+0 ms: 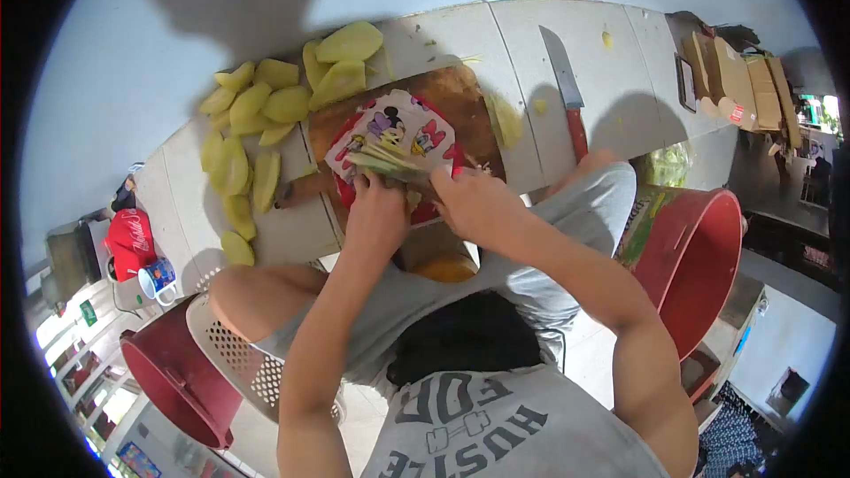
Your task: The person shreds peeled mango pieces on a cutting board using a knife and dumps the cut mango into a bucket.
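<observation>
Tiled counter (515, 35) carries green pieces (251, 106), wooden board (460, 93) and knife (563, 78).

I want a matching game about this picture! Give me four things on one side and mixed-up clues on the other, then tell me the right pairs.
Things:
1. Knife
2. Board
3. Thin slices
4. Basket

Clues:
A. At the left hand's fingertips
B. White, with lots of holes
C. Red handle, lying on the tiles
D. Brown wood

Right pairs: 1-C, 2-D, 3-A, 4-B
</observation>
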The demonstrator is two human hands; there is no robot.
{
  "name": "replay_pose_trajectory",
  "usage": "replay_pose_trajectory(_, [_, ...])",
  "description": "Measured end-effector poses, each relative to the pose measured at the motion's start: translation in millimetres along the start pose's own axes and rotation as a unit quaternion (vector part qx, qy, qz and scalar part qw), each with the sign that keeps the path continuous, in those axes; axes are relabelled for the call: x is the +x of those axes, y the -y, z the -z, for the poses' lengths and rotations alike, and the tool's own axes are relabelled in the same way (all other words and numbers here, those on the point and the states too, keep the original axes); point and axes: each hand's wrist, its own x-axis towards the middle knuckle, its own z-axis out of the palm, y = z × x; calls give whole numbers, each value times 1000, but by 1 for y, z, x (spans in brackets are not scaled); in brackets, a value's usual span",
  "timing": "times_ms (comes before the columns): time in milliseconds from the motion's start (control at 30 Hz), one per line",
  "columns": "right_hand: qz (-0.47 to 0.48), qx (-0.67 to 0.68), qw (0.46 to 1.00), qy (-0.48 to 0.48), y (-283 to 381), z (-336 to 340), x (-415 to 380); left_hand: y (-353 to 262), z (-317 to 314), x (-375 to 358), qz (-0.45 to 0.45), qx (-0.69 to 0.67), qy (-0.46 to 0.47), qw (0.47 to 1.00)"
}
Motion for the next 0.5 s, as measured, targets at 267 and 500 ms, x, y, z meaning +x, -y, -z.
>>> replay_pose_trajectory(267, [-28, 13, 999, 36, 6, 8, -3, -4, 11, -6, 0, -12, 4, 1000])
replay_pose_trajectory(500, [-42, 14, 997, 59, -2, -2, 3, -6, 4, -7, 51, -78, -6, 996])
